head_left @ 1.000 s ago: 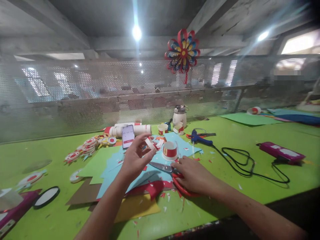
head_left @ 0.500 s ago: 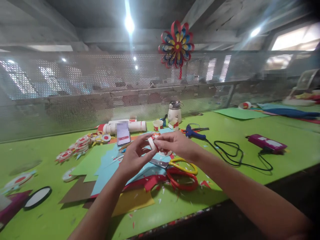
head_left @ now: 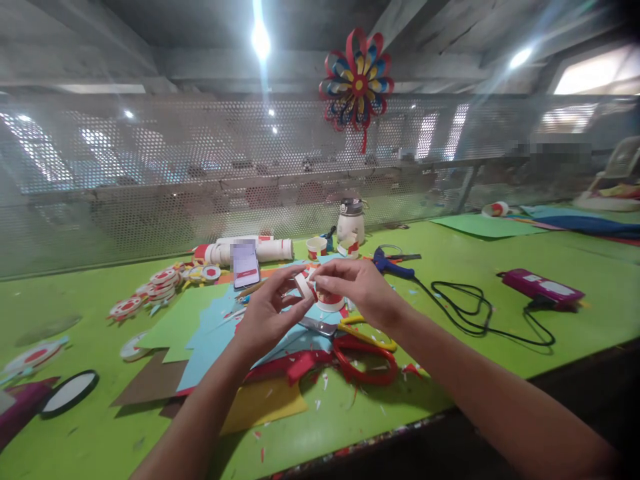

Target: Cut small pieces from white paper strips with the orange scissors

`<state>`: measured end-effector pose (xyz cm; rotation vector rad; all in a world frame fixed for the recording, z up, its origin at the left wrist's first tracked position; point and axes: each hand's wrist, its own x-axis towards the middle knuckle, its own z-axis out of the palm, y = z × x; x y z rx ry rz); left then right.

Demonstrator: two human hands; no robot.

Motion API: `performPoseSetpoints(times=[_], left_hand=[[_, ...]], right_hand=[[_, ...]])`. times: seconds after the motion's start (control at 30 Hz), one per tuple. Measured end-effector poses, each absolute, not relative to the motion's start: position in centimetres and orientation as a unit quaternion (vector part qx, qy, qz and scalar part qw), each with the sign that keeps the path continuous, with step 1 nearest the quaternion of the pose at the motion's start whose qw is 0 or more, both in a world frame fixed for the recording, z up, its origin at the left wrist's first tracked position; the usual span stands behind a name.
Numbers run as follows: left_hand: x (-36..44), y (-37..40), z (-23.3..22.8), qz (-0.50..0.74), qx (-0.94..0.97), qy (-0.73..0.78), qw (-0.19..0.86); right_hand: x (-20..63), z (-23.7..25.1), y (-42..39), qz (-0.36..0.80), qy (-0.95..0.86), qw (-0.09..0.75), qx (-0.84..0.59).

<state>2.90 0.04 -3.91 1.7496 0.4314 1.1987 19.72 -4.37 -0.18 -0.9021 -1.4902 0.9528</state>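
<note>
My left hand [head_left: 273, 310] is closed on a small white paper cup piece [head_left: 303, 287], a low ring tilted between thumb and fingers. My right hand [head_left: 357, 287] comes in from the other side, its thumb and fingers pinched at the ring's right edge; what lies between those fingertips is too small to make out. Just under the right hand, a cut red and white paper cup [head_left: 330, 301] rests on blue paper [head_left: 210, 340]. Below the hands lie scissors with yellow handles [head_left: 367, 333] and a second pair with red handles [head_left: 365, 363].
Paper discs [head_left: 163, 283], a phone [head_left: 245, 263] and stacked cups [head_left: 270, 250] lie left and behind. A bottle [head_left: 351, 221] stands at the back. A blue glue gun [head_left: 393, 265], a black cord [head_left: 465, 310] and a purple box [head_left: 543, 289] lie right. A paper flower [head_left: 359, 85] hangs above.
My right hand has shifted slightly right, and more of the red and white cup beneath it shows. The left hand keeps its hold on the paper cup piece. The view has shifted a little.
</note>
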Motion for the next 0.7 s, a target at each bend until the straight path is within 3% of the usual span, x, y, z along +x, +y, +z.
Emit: performPoseSetpoints(times=[0.7], left_hand=[[3.5, -0.2, -4.5, 0.477, 0.743, 0.244, 0.402]], right_hand=[[19.3, -2.1, -3.2, 0.348, -0.626, 0.567, -0.406]])
